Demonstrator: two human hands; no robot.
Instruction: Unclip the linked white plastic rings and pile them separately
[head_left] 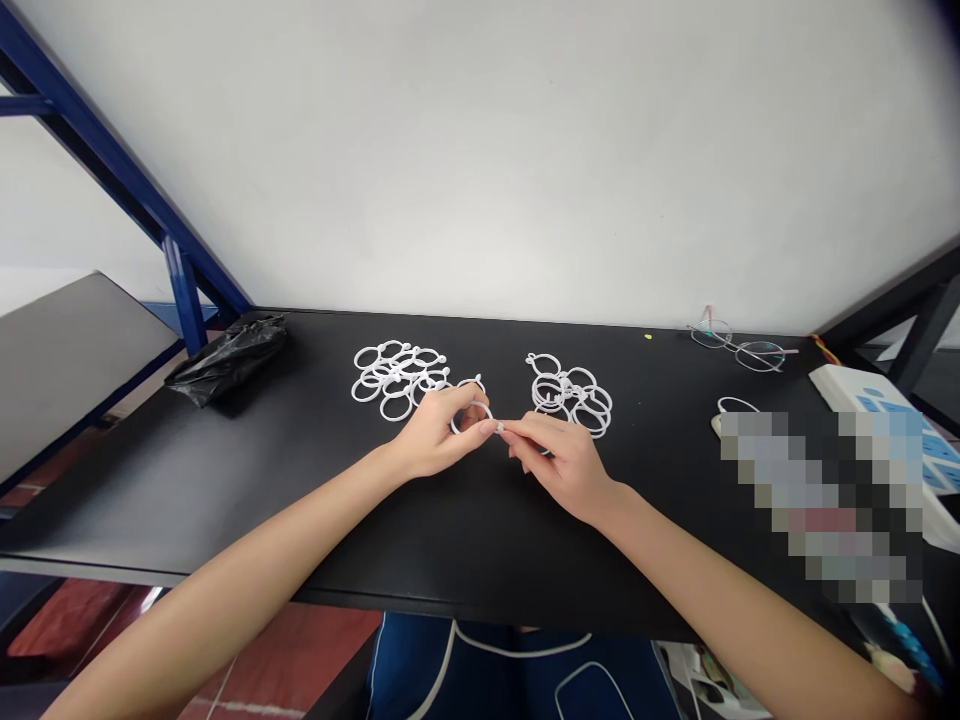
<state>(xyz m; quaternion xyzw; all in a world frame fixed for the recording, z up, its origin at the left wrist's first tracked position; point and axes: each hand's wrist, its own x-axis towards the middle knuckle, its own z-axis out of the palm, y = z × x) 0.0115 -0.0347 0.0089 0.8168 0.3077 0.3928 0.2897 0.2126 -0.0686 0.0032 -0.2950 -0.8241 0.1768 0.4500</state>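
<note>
My left hand point(439, 432) is closed around a white curtain ring point(482, 405), thumb and fingers gripping its hoop above the black tabletop. The fingertips of my right hand point(568, 462) pinch the small eyelet end of that same ring, so both hands meet on it. Whether a separate small piece sits in the right fingertips is too small to tell. Just beyond my left hand lies a loose heap of white curtain rings point(396, 376), each with a small eyelet. Another heap of such rings point(592, 388) lies beyond my right hand, partly hidden by it.
A crumpled black plastic bag point(229, 360) lies at the desk's point(330, 540) left end, by a blue metal frame point(184, 290). Eyeglasses point(761, 355) rest at the back right. A white power strip point(862, 385) and a blurred-out object point(821, 510) occupy the right side. A white cable point(525, 652) crosses my lap.
</note>
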